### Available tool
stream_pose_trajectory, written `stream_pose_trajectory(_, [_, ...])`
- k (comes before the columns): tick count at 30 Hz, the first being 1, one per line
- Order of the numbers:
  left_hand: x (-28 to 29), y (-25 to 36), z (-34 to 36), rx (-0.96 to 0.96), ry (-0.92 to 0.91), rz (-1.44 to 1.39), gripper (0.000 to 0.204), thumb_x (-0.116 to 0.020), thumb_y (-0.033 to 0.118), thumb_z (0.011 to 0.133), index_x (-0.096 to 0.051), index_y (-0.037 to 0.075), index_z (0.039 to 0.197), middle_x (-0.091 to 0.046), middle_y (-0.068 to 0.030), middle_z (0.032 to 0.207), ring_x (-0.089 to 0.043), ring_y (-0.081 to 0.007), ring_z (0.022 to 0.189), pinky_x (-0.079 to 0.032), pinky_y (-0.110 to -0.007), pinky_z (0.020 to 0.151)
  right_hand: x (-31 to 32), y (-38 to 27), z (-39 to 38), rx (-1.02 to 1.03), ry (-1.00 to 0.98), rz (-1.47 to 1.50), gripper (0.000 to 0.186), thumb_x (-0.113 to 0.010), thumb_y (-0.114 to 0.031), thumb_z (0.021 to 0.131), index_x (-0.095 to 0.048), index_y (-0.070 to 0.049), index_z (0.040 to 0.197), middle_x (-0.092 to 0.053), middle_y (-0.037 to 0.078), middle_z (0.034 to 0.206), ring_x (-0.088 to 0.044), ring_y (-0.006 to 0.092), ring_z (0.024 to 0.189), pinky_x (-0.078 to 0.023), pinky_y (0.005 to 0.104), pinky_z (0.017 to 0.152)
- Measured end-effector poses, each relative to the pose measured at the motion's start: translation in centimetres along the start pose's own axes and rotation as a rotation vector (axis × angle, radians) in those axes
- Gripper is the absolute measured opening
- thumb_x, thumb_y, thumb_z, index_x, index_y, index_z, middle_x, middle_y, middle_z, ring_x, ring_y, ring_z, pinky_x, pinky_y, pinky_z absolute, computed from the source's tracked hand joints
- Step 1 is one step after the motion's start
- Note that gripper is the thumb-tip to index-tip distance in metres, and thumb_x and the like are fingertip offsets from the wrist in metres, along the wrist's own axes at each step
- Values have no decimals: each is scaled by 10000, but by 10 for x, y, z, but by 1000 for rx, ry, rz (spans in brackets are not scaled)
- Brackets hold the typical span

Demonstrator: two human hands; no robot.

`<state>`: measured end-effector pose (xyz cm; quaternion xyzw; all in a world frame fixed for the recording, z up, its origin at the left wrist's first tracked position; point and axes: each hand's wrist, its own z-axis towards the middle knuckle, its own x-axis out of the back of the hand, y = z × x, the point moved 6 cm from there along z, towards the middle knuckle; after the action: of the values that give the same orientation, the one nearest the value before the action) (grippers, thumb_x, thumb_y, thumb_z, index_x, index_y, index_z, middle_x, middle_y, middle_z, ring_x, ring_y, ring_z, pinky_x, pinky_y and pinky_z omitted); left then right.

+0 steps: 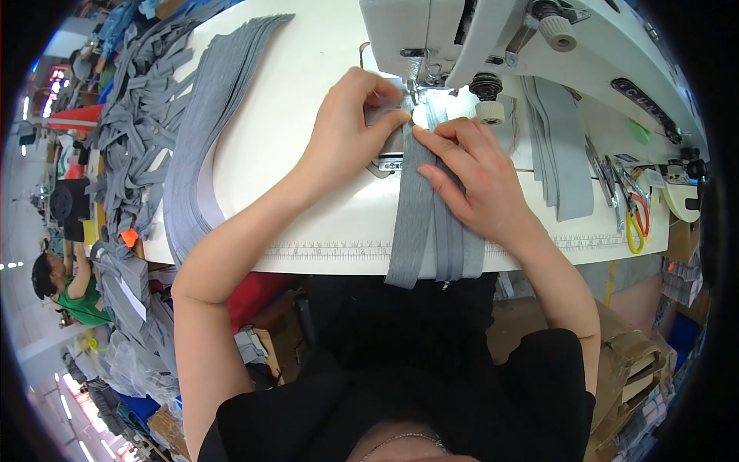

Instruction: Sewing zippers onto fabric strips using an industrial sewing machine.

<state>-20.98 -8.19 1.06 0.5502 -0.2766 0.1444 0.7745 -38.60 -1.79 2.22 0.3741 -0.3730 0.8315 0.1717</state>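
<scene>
Two hands on grey strips under the machine's foot, with stacks on both sides

Nearest the body, the curved front edge of the white tabletop (331,215) crosses above the person's dark lap, with a printed ruler (331,251) along it. The grey strip (413,200) and a layered grey band (450,239) beside it run up from that edge, their lower ends hanging slightly over it. Low at the right, a cardboard box (627,362) sits below table height.

Further in, the right hand (479,177) lies over the band, thumb and forefinger spread apart with their tips on the strip. The left hand (362,115) bends in from the other side, thumb tip at the strip's edge and forefinger curled near the presser foot (413,92); whether they pinch cloth I cannot tell.

The white sewing machine (493,46) closes off the far side, its head overhanging the fingertips. To its right, flat grey pieces (570,154), metal tools (608,181) and yellow-and-red-handled scissors (630,231) limit the space. White surface shows between the left forearm and a tall fanned stack (208,115); beyond lie a tangled heap (138,115) and, farther off, a co-worker in green (81,300).
</scene>
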Motion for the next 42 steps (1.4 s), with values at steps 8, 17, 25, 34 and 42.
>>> stream_pose_trajectory(8, [2,22,-30,-218,-102,93,198,-672,38,943,-736,-13,1124,-673,-101,1183,-627,-270,1030,-530,-351,832,14,17,-5,-74,244,-48,334,-657,-49,887,-681,-45,1220,-641,112,1092,-597,313,1127,-524,407,872])
stream_pose_trajectory(17, [-4,9,-35,-115,-52,-122,255,-660,40,950,-731,17,1195,-692,-95,1228,-632,-268,1112,-527,-351,910,5,14,-2,-72,102,-213,323,-628,-27,872,-724,-73,1177,-705,33,1254,-573,289,1239,-367,498,1080])
stream_pose_trajectory(25, [-6,14,-36,-164,-30,-59,210,-665,31,933,-743,14,1127,-698,-108,1229,-625,-294,1172,-472,-388,1019,2,11,-1,-94,64,-273,315,-626,-28,868,-712,-84,1166,-704,17,1254,-578,292,1221,-357,516,1083])
stream_pose_trajectory(34, [8,17,-41,-164,165,6,153,-762,174,902,-723,28,925,-675,-116,976,-617,-273,943,-486,-370,852,19,-3,-13,-56,210,-173,364,-675,-8,840,-699,-74,1197,-676,91,1179,-596,304,1157,-458,447,977])
stream_pose_trajectory(42, [-11,46,-94,-18,-195,34,344,-827,301,888,-619,50,776,-615,-12,688,-582,-174,618,-453,-311,596,6,-71,-144,-294,295,-92,225,-868,-172,815,-698,-34,863,-609,43,698,-578,214,579,-467,323,531])
